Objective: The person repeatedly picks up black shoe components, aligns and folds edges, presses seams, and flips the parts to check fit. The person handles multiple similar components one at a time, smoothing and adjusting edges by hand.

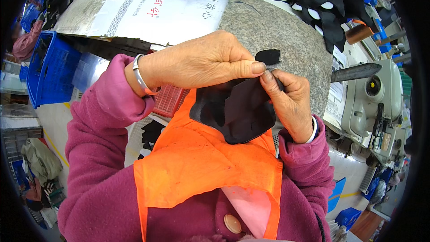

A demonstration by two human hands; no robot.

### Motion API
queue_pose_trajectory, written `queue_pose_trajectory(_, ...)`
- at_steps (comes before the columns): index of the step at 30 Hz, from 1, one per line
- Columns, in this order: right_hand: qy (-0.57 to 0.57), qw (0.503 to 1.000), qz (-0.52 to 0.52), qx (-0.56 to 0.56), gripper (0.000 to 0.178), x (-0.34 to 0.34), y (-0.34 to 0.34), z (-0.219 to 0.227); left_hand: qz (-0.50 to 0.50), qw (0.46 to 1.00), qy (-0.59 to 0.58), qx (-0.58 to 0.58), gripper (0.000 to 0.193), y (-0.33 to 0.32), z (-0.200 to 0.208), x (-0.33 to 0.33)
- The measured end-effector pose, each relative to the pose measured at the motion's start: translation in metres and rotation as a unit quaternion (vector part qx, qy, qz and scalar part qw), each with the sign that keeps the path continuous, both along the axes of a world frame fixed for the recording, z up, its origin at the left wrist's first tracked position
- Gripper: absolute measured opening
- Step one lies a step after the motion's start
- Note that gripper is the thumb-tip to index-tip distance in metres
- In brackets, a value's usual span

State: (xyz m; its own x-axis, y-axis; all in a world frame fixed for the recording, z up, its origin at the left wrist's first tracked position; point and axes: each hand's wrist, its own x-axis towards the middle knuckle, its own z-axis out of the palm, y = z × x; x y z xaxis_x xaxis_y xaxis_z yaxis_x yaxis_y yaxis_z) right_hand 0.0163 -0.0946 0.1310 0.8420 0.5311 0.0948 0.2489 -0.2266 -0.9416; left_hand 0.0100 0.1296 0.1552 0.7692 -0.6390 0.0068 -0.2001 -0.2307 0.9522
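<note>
In front of the orange apron (192, 175), my two hands meet at the upper edge of a dark brown-black flat piece (248, 107), which looks like cut leather or fabric. My left hand (206, 60) is closed, thumb pressed to the curled fingers at that edge. Beside it, my right hand (291, 98) pinches the piece between thumb and fingers. The piece hangs down from the pinch over my lap, over another black layer (208, 112). Just beyond my fingertips a small black scrap (268, 57) lies on the speckled table (277, 22).
Black cut pieces (313, 0) are heaped at the far right. A sewing machine (376, 87) stands on the right, with a dark pointed metal bar (356, 72) beside it. Printed white sheeting (152, 6) covers the table's left. Below are a red basket (168, 101) and blue crate (49, 78).
</note>
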Motion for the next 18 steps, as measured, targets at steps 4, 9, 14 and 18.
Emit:
queue_pose_trajectory(4, 0.038, 0.999, -0.007, 0.017, 0.03, 0.001, 0.0, -0.001, -0.021, 0.999, -0.044, 0.015, 0.046, 0.0, 0.001, 0.001)
queue_pose_trajectory(9, 0.03, 1.0, 0.0, 0.002, 0.03, 0.001, 0.001, 0.001, -0.031, 0.989, -0.086, 0.115, 0.039, 0.001, 0.012, -0.004)
queue_pose_trajectory(14, 0.021, 0.999, 0.003, 0.041, 0.024, 0.002, -0.001, 0.001, 0.017, 0.977, -0.158, 0.142, 0.029, -0.003, 0.009, -0.002)
queue_pose_trajectory(18, 0.035, 0.999, -0.02, 0.022, 0.022, 0.007, -0.009, 0.001, 0.032, 0.986, -0.122, 0.108, 0.032, -0.003, 0.0, -0.003)
